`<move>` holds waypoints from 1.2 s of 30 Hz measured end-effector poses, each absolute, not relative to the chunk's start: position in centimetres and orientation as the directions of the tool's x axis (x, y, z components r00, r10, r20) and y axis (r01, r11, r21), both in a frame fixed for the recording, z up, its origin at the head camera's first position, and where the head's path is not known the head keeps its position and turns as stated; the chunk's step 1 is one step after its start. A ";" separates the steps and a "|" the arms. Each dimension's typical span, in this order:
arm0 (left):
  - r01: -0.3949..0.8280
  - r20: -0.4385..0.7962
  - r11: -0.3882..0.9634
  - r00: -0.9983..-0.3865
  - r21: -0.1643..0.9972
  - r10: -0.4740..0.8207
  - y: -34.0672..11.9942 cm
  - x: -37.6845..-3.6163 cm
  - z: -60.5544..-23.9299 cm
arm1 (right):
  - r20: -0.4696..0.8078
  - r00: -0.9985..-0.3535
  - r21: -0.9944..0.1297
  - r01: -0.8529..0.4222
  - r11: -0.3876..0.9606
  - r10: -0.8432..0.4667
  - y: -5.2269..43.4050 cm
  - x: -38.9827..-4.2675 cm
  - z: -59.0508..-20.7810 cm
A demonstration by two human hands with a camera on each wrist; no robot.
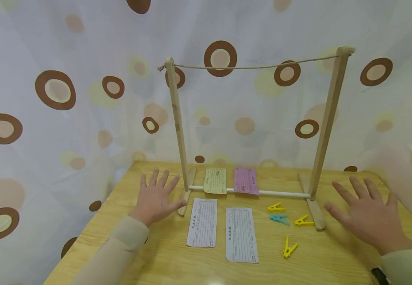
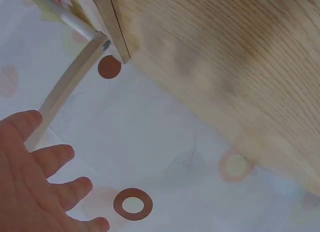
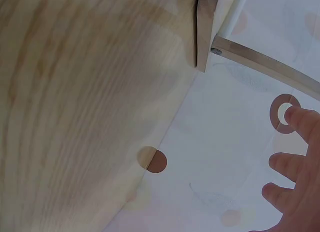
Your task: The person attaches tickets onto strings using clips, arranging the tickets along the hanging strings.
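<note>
Both hands spread flat, holding nothing
Left hand point(image 1: 155, 198) at 9 o'clock, right hand point(image 1: 364, 215) at 3, flanking wooden rack point(image 1: 252, 118); paper slips point(image 1: 202, 227) and pegs point(image 1: 284, 221) between.

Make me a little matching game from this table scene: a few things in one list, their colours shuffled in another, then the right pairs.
Things:
1. slip draped over the rod, on the left
2. slip draped over the rod, on the right
3. peg between two yellow pegs
4. peg nearest the camera

Colours:
A. teal
B. yellow
C. pink
D. cream

Pairs: 1-D, 2-C, 3-A, 4-B
</note>
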State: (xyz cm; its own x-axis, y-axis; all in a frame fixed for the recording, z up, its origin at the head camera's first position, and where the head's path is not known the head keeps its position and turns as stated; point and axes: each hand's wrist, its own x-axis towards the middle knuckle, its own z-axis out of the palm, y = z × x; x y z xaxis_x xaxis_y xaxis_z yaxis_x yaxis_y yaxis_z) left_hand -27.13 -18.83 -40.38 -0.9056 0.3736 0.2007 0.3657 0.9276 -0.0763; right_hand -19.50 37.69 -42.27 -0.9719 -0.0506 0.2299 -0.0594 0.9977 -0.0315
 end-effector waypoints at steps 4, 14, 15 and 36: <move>0.384 0.189 0.919 -0.899 -0.090 0.395 -18.4 -26.8 -40.7 | 0.245 -0.968 -0.021 -0.070 0.997 -0.063 37.6 -19.1 -42.8; 0.416 0.185 0.903 -0.884 -0.106 0.429 -17.7 -27.0 -41.0 | 0.268 -0.960 -0.005 -0.086 0.996 -0.081 37.4 -19.0 -42.8; 0.417 0.183 0.902 -0.883 -0.113 0.431 -17.7 -26.9 -41.1 | 0.268 -0.960 -0.006 -0.087 0.996 -0.082 37.4 -19.0 -42.8; 0.459 0.213 0.885 -0.860 -0.074 0.463 -17.4 -27.2 -41.7 | 0.291 -0.948 0.021 -0.124 0.992 -0.125 36.7 -19.2 -42.1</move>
State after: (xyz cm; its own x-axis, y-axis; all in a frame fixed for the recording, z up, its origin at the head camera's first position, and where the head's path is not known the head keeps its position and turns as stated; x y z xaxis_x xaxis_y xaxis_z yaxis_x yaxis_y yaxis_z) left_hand -27.24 -17.43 -41.68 -0.8601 0.4635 0.2130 0.4588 0.8855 -0.0741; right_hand -19.20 36.71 -42.12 -0.9484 -0.1251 0.2913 -0.1244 0.9920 0.0208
